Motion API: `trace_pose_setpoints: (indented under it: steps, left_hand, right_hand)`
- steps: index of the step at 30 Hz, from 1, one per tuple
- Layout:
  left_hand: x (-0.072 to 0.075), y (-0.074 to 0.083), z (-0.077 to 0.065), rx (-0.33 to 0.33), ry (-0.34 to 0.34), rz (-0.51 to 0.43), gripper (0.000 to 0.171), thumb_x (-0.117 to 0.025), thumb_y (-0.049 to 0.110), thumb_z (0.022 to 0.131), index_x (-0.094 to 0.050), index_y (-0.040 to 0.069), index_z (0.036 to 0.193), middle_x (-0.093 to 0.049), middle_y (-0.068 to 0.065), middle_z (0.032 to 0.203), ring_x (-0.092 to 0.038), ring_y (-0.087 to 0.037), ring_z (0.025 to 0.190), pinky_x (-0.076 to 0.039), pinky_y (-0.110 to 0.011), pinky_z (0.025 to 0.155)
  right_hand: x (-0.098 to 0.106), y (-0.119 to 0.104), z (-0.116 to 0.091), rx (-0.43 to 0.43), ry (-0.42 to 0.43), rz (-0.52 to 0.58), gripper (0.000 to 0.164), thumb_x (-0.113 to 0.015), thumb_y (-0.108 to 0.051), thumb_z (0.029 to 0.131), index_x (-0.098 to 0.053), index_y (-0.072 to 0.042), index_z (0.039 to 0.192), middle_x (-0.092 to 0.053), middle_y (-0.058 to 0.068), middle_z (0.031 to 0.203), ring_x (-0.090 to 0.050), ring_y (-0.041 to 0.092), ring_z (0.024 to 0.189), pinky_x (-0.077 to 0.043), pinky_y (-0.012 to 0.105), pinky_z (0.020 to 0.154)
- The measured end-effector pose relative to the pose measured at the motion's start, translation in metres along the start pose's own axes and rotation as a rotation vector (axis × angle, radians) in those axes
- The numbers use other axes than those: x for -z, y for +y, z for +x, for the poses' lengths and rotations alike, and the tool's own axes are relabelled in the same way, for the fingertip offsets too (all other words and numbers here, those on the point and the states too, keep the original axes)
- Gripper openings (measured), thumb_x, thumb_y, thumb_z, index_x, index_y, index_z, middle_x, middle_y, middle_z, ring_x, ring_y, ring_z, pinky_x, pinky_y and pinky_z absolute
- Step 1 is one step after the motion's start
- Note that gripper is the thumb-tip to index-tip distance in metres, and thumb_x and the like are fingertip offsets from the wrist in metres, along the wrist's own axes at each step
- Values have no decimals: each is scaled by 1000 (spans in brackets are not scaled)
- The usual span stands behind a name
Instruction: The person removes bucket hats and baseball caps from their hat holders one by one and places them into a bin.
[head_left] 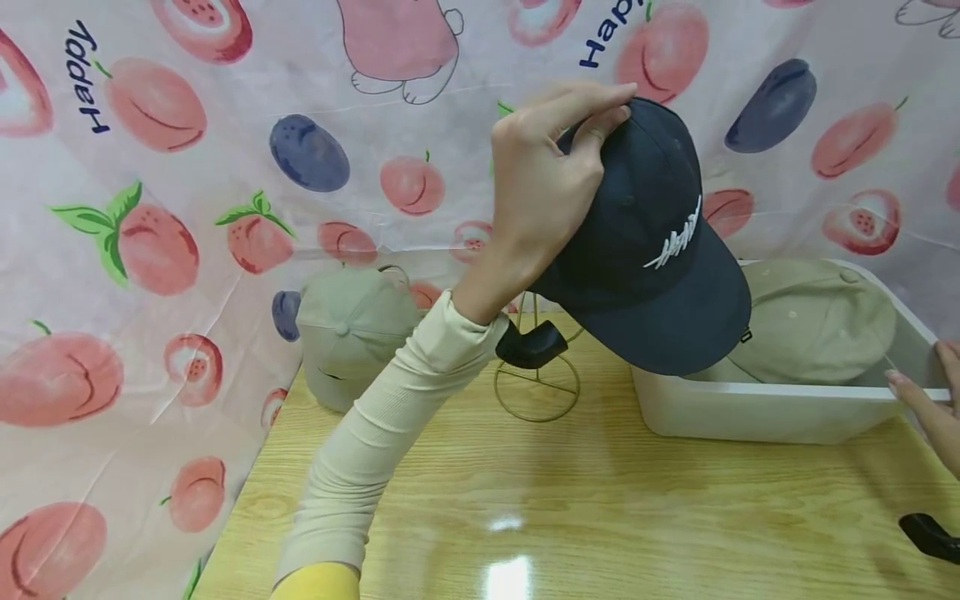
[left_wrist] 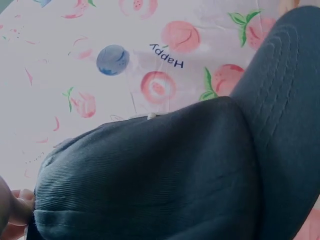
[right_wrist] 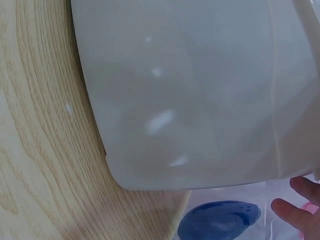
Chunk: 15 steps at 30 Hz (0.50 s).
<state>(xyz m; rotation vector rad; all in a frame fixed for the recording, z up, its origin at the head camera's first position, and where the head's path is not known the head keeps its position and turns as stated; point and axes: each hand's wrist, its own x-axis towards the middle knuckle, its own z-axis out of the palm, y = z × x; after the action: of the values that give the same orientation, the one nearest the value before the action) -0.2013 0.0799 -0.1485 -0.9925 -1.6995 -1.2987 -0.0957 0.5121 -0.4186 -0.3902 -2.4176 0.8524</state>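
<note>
My left hand (head_left: pixel 551 162) pinches a navy baseball cap (head_left: pixel 637 192) by the back edge of its crown and holds it in the air, its brim slanting down to the right. White stitched lettering marks the front. In the left wrist view the cap (left_wrist: pixel 150 175) fills the lower half, and part of the hand (left_wrist: pixel 12 212) shows at its far left end. At the right edge of the head view, my right hand (head_left: pixel 933 408) grips the corner rim of a white bin (head_left: pixel 750 412). A beige cap (head_left: pixel 817 321) lies inside that bin.
Another beige cap (head_left: pixel 348 325) sits at the back left of the wooden table (head_left: pixel 585 508). Beside it is a gold wire stand (head_left: pixel 536 417), partly hidden by the left wrist's black camera mount (head_left: pixel 532 344). A fruit-print cloth (head_left: pixel 247 150) hangs behind.
</note>
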Motion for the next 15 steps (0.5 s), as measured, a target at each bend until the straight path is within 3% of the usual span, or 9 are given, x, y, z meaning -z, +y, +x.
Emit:
trace_pose_setpoints:
  steps: [4,5,9,15]
  left_hand:
    - [-16,-4,1,32,-1,7,13,-66,2,87,-75,0,96,-71,-9,93,-64,-9,92,-42,-12,84]
    - [-20,-5,1,56,-11,10,13,-66,3,87,-75,1,96,-71,-8,94,-63,-8,91,-41,-11,84]
    - [-35,-8,2,152,-60,44,13,-66,8,88,-76,6,97,-72,-2,95,-62,-2,86,-41,-9,80]
    - [-57,-11,1,209,-100,56,14,-66,10,89,-76,8,97,-72,0,94,-61,0,82,-40,-7,76]
  right_hand:
    - [0,14,3,4,-56,1,76,-53,-36,95,-14,1,149,-9,20,155,-18,36,139,-16,42,112]
    - [2,12,3,17,-68,0,75,-51,-35,96,-12,2,149,-7,23,155,-5,39,141,-7,50,112]
    - [2,9,1,15,-39,-44,76,-48,-42,96,-16,4,148,-12,23,154,-9,37,141,-12,52,111]
    - [8,-11,-2,36,-96,-31,68,-45,-26,99,-12,9,146,-7,31,151,-6,46,139,-10,59,108]
